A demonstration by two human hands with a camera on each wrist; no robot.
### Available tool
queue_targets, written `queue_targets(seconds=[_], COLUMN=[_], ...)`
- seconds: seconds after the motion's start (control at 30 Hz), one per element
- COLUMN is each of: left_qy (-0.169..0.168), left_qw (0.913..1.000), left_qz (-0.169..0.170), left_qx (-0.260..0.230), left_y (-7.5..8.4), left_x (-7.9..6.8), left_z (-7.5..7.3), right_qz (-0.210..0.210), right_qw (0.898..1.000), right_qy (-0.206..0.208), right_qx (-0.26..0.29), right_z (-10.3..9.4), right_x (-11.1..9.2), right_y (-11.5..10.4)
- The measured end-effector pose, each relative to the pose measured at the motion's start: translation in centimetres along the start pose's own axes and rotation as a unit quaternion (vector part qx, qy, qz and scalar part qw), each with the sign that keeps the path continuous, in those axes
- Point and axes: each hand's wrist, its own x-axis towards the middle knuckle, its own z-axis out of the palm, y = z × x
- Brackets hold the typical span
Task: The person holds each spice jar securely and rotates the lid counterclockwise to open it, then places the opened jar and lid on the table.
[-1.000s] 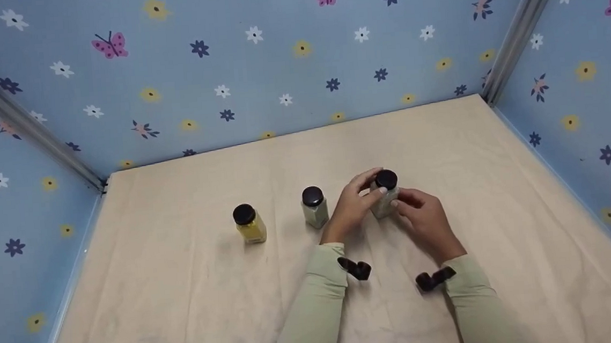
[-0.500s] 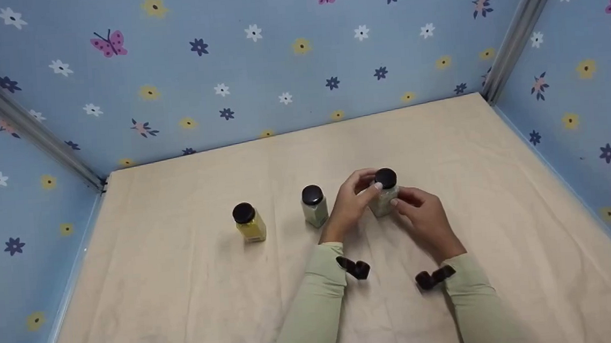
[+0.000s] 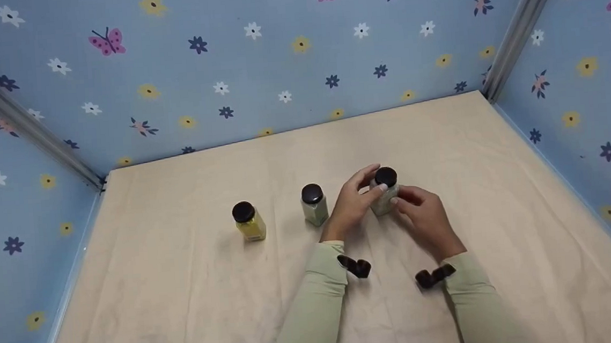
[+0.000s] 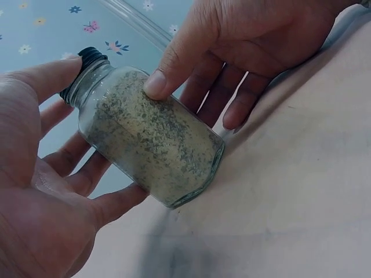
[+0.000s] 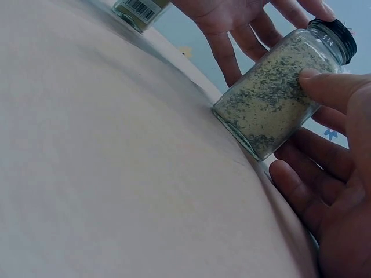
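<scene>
Both hands are on a square glass spice jar [image 3: 385, 198] with a black screw lid, which stands upright right of the table's middle. Pale seasoning with dark green flakes fills this jar [image 4: 153, 133] in the left wrist view. My left hand [image 3: 352, 203] holds it from the left, thumb at the lid [image 4: 87, 72] and fingers spread along the far side. From the right, my right hand [image 3: 427, 217] pinches the body, its thumb [image 5: 330, 87] pressed on the glass and its fingers behind.
Just left of my left hand stands a second jar [image 3: 315, 211] with greenish contents and a black lid. Further left is a jar with yellow contents [image 3: 253, 229]. A beige cloth [image 3: 184, 287] covers the table, with blue patterned walls [image 3: 255, 62] at the back and sides.
The fingers and thumb of my left hand shift slightly around the lid. The held jar and my right hand stay in nearly the same place.
</scene>
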Motion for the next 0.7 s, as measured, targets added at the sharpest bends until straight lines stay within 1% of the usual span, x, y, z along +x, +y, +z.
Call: queue_targets(seconds=[0.13,0.3,0.47,0.6,0.7], left_qy=[-0.009,-0.011,0.006,0.023,0.029], left_qw=[0.9998,0.9998,0.9998,0.9995,0.9994], left_qz=[-0.007,-0.003,-0.009,-0.015,-0.017], left_qx=[0.014,0.019,0.016,0.014,0.010], left_y=[0.1,0.0,0.0,0.1,0.3], left_x=[0.1,0.3,0.2,0.1,0.1], left_z=[0.1,0.2,0.5,0.8,0.9], right_qz=[0.000,-0.001,0.005,0.014,0.019], right_qw=[1.000,1.000,1.000,1.000,1.000], right_qy=[-0.005,-0.002,0.000,0.000,0.001], right_qx=[0.009,0.007,0.001,0.004,0.006], right_z=[-0.1,0.0,0.0,0.0,0.0], right_x=[0.0,0.0,-0.1,0.0,0.5], right_y=[0.2,0.1,0.0,0.3,1.6])
